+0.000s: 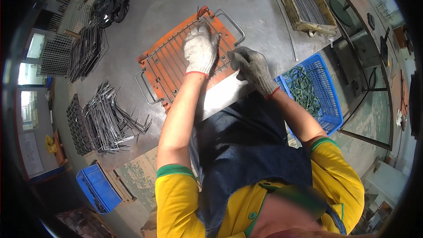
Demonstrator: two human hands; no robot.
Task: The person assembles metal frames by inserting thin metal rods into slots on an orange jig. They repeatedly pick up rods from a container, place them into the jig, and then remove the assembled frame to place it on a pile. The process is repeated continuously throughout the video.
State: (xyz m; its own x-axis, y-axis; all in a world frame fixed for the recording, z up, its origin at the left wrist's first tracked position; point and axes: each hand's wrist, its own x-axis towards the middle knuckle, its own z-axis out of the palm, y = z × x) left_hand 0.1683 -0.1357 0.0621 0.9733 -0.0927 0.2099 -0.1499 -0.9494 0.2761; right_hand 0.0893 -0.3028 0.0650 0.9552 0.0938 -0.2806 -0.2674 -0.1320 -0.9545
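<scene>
An orange fixture board [155, 74] with a loop handle at each end lies tilted on the metal table. Several thin parallel metal rods [175, 49] rest across it, forming a rack. My left hand [199, 48], in a white knit glove, is on the rods toward the board's far right part. Its fingers curl down, their tips hidden under the hand. At the board's right edge my right hand [253, 67], in a greyer glove, has its fingers bent together by the rod ends. Whatever they pinch is too small to make out.
Loose bent metal rods [108, 121] pile at the table's left, with wire frames [88, 50] beyond. Black gloves [110, 6] lie far left. A tray of rods [307, 6] and a long thin bar [284, 22] are far right. A blue basket [331, 92] holds green straps.
</scene>
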